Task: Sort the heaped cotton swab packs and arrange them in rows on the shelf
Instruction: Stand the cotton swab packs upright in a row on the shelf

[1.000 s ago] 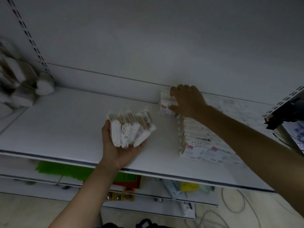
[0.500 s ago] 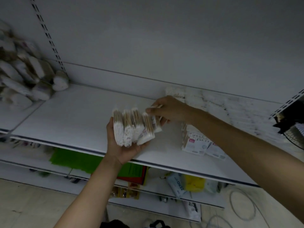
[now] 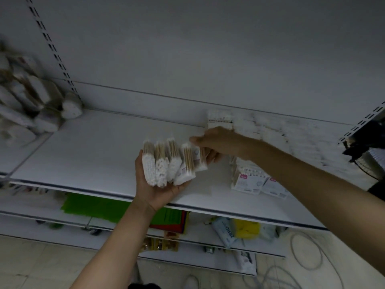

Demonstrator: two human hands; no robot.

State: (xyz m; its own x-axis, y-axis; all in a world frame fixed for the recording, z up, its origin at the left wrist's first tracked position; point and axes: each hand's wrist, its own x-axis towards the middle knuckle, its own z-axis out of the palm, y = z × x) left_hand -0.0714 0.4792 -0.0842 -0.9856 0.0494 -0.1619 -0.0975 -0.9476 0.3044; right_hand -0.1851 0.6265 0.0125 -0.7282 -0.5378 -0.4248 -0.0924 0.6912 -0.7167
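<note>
Holding swab packs (image 3: pixel 166 163), left hand (image 3: pixel 158 190); right hand (image 3: pixel 218 140) pinching end pack (image 3: pixel 202 163).

I see a white shelf (image 3: pixel 93 155) running from left to right; at its far left end a heap of swab packs (image 3: pixel 31 105) lies jumbled and blurred against the back panel; on the right, rows of swab packs (image 3: pixel 248 182) stand near the front edge; behind them, more packs (image 3: pixel 239 124) line the back panel; below, a lower shelf (image 3: pixel 200 228) carries a green sheet (image 3: pixel 100 207), a blue pack (image 3: pixel 225 231) and a yellow pack (image 3: pixel 246 228).
</note>
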